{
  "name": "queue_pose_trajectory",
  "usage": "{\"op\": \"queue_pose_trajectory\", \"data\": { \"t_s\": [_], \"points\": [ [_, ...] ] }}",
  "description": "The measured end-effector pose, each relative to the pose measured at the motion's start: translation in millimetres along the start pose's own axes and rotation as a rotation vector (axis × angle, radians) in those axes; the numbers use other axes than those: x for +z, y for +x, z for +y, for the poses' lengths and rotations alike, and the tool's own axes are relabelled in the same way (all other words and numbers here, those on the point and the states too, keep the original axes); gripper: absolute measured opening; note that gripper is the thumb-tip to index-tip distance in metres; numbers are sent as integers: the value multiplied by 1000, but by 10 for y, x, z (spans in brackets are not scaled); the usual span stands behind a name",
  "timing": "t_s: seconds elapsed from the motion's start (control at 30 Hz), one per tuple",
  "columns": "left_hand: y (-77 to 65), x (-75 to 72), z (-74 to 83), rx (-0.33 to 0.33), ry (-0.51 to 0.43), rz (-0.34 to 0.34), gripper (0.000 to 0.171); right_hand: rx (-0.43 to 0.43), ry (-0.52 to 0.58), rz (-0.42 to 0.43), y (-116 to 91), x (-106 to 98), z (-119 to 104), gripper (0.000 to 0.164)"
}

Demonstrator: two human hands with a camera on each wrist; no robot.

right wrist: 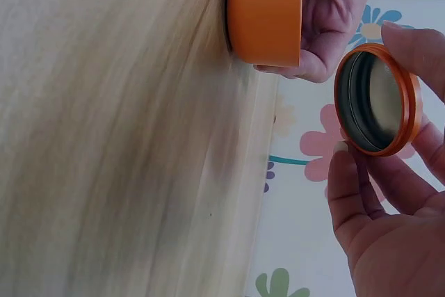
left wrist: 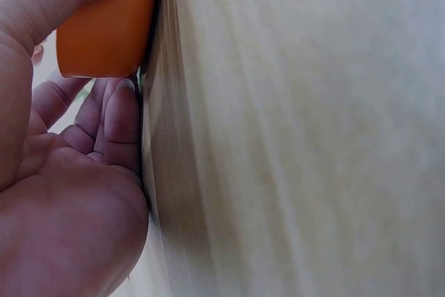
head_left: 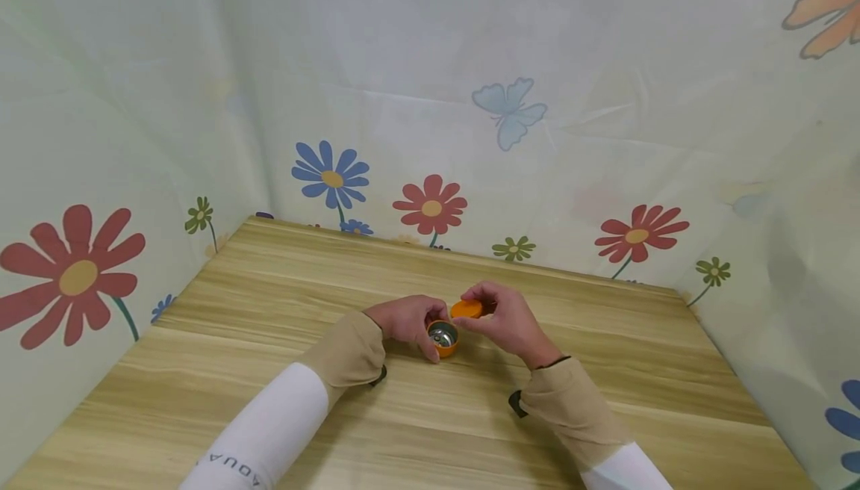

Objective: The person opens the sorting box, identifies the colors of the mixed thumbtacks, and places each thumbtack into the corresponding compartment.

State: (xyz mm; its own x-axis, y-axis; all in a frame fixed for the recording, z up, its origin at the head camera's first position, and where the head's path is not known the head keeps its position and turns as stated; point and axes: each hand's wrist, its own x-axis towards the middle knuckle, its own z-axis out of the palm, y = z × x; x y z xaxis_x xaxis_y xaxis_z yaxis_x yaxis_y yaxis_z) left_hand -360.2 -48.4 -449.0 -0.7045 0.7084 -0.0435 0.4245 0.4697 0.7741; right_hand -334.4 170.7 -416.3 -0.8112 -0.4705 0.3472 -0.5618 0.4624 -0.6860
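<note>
A small round orange tin (head_left: 447,351) stands upright on the table, its top uncovered and its silvery inside showing in the head view. My left hand (head_left: 411,320) grips the tin (left wrist: 104,36) from the left, thumb on the near side and fingers behind. Just above and to the right of it, my right hand (head_left: 505,323) holds the orange lid (head_left: 466,309) by its edge, between thumb and fingers. In the right wrist view the lid (right wrist: 377,100) shows its metallic inner face, apart from the tin (right wrist: 265,13). Shiny bits lie at the tin's bottom, too small to make out.
The wood-grain table (head_left: 269,288) stretches around both hands. A pale curtain (head_left: 403,49) printed with flowers and butterflies rises behind the table's back edge and along both sides. Both forearms wear tan and white sleeves (head_left: 285,400), with dark straps near the wrists.
</note>
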Motion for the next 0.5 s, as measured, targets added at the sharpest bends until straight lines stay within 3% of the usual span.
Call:
{"op": "queue_pose_trajectory", "data": {
  "t_s": [0.5],
  "points": [
    [-3, -5, 13, -2, -33, -4, 48, -12, 68, -6, -14, 17, -87, 34]
  ]
}}
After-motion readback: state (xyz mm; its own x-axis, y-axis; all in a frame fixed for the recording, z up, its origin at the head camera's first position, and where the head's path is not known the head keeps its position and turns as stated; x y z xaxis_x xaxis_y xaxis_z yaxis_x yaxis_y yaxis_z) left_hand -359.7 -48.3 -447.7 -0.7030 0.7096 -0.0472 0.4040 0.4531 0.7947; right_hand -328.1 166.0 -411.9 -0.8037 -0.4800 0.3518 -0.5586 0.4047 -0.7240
